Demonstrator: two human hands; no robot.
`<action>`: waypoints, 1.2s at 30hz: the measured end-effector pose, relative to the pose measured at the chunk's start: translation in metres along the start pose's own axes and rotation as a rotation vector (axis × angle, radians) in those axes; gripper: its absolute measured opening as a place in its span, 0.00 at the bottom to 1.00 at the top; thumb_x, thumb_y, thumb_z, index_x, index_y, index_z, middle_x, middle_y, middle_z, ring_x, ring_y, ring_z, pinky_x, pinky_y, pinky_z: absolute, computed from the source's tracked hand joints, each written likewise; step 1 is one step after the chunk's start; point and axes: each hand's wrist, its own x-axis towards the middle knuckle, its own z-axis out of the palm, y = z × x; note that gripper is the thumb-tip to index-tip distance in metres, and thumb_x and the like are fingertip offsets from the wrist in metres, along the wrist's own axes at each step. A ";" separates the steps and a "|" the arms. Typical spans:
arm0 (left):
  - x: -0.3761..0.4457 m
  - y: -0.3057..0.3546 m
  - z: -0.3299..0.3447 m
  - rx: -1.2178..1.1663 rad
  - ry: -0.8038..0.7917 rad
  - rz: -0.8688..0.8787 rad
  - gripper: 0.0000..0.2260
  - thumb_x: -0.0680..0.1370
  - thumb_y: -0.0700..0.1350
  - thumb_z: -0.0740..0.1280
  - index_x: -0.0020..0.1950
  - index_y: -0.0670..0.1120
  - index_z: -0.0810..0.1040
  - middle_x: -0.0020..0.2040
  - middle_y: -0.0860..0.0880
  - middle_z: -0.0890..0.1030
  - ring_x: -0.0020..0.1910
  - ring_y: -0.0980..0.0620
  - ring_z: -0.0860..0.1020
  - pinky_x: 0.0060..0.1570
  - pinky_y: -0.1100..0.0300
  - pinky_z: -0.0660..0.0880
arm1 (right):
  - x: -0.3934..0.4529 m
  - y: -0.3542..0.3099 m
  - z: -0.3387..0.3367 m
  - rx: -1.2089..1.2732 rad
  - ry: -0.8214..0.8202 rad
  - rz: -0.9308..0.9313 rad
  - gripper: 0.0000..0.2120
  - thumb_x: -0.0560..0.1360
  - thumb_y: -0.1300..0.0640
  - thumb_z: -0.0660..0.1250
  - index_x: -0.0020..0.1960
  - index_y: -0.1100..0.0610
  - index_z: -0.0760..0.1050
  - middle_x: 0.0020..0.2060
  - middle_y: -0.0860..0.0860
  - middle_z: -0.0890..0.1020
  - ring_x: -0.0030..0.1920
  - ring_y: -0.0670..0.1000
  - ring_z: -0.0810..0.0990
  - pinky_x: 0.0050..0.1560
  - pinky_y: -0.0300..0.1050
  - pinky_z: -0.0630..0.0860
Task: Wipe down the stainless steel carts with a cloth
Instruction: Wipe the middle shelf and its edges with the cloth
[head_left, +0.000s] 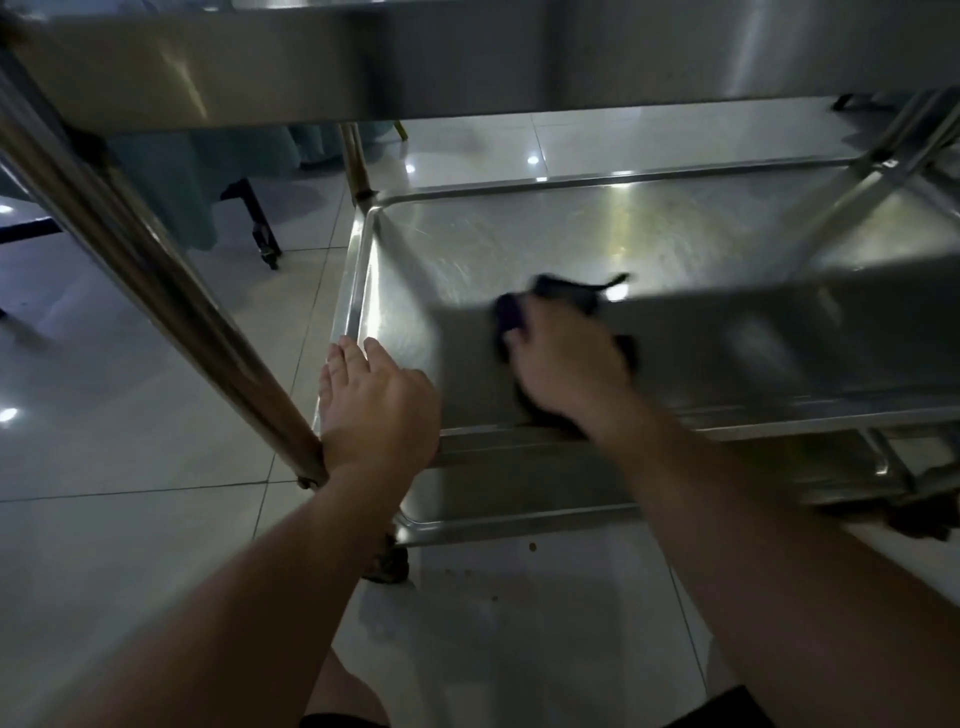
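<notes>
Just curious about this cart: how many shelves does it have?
3: top shelf overhead, middle shelf being wiped with the cloth, bottom shelf near the floor.

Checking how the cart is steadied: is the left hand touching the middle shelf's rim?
Touching. The head view shows the left hand lying flat over the near-left corner rim of the middle shelf, beside the upright post, with no gap.

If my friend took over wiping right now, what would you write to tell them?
Left hand: open, resting on the near left corner of the cart's middle shelf.
Right hand: holds the dark cloth against that shelf, near its front edge.
Done: cannot tell how much is wiped; the picture is blurred.
Left: judging by the cloth's place, probably the rest of this shelf, then the bottom shelf.
</notes>
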 end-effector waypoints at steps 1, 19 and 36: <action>0.000 0.000 0.000 -0.006 -0.003 0.002 0.29 0.85 0.50 0.48 0.84 0.38 0.57 0.85 0.36 0.56 0.85 0.41 0.52 0.83 0.46 0.49 | -0.014 -0.019 0.005 0.025 -0.105 -0.179 0.18 0.82 0.45 0.60 0.69 0.50 0.73 0.63 0.57 0.80 0.62 0.61 0.80 0.60 0.55 0.76; 0.000 0.003 -0.003 -0.018 0.034 0.001 0.27 0.86 0.49 0.50 0.84 0.39 0.59 0.85 0.37 0.57 0.85 0.41 0.52 0.84 0.47 0.48 | -0.012 0.145 -0.060 -0.138 0.177 0.575 0.23 0.83 0.45 0.52 0.68 0.59 0.71 0.62 0.63 0.79 0.62 0.66 0.78 0.59 0.59 0.77; -0.004 -0.004 -0.017 -0.454 0.058 -0.005 0.35 0.80 0.63 0.50 0.84 0.48 0.63 0.81 0.44 0.68 0.82 0.43 0.62 0.81 0.41 0.57 | -0.039 -0.022 -0.014 0.183 -0.505 -0.609 0.29 0.80 0.44 0.70 0.78 0.45 0.67 0.72 0.50 0.76 0.74 0.51 0.71 0.74 0.52 0.67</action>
